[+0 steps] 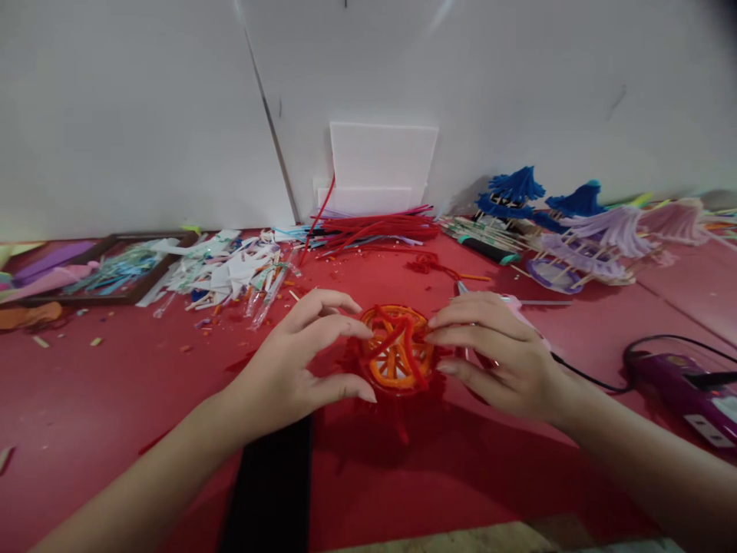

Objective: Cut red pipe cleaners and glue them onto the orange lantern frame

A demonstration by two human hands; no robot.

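In the head view, the wheel (392,361) sits at the middle of the red worktop (368,480), between the two hands. Its orange rim and spokes look finished, with white showing in the gaps. Two red strips (410,349) cross the top at loose angles, one slanting to the left, one running to the near right rim; they do not follow the spokes, so I judge this red part unfinished and the strips not yet settled in place. Whether they are fixed anywhere cannot be told.

The left hand (305,349) comes in from the near left, its fingers bent towards the wheel's left rim and its thumb held well away below them, so it stands open around that side and grips nothing that I can see. The right hand (500,346) reaches in from the near right, back upward, fingers curved to the right rim and thumb lower; whether its fingertips pinch a strip end or merely rest there, I cannot tell. Both forearms slope inward.

A large stock of red stems (374,230) lies at the far side. To the far right stand a blue model (515,188) and a lilac model (619,230), which look well advanced.
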